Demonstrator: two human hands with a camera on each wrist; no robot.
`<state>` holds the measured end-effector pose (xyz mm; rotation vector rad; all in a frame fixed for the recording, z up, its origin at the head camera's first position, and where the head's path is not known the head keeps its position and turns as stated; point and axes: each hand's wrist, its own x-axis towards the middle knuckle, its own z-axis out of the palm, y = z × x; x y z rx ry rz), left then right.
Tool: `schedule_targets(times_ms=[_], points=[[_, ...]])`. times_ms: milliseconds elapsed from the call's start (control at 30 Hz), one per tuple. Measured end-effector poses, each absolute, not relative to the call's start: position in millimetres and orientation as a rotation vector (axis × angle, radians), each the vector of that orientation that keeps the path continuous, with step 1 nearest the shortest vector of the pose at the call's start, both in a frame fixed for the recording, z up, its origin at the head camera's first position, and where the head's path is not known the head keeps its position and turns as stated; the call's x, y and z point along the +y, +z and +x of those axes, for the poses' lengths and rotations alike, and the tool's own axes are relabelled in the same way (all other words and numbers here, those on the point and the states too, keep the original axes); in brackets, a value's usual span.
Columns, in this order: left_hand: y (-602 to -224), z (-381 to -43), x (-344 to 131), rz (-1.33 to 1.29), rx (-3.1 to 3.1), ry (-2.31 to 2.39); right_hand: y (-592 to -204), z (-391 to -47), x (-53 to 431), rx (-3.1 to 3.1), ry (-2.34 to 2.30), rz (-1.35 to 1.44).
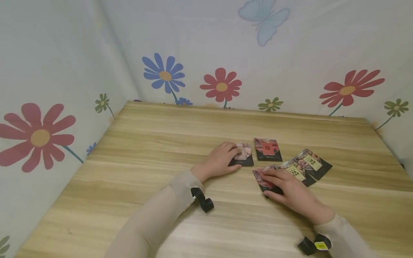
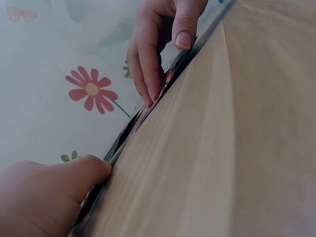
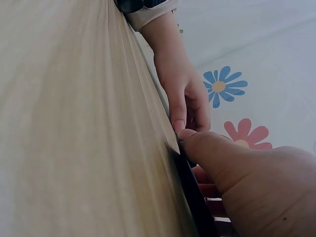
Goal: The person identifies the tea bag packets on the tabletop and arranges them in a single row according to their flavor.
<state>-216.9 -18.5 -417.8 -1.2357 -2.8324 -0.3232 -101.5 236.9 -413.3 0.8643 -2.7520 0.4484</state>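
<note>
Near the middle of the table, my left hand [image 1: 221, 159] grips a flat printed packet [image 1: 247, 161] with a food picture and a pale label. Its fingers lie over the top, and the thumb [image 2: 94, 169] is at the near edge. To the right and nearer me, my right hand [image 1: 292, 188] holds a packet with a reddish picture [image 1: 259, 178] between fingers and thumb. That hand covers much of the packet. Beyond, a packet with a red label [image 1: 268, 149] lies flat. Two yellow-label packets, one nearer [image 1: 296, 172] and one farther [image 1: 312, 163], lie slanted beside my right hand.
The wood-grain table [image 1: 145, 143] ends at a back edge against a white curtain [image 1: 193, 36] printed with flowers and a butterfly. Black straps, one on the left wrist [image 1: 201, 200] and one on the right wrist [image 1: 314, 244], hang near the tabletop.
</note>
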Motion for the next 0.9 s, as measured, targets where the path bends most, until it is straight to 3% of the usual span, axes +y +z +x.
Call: schedule_targets(times_ms=[900], points=[[-416.3, -205.2, -58.4, -1.361, -2.789, -0.326, -415.1, -102.2, 237.6, -2.754, 0.444, 0.868]])
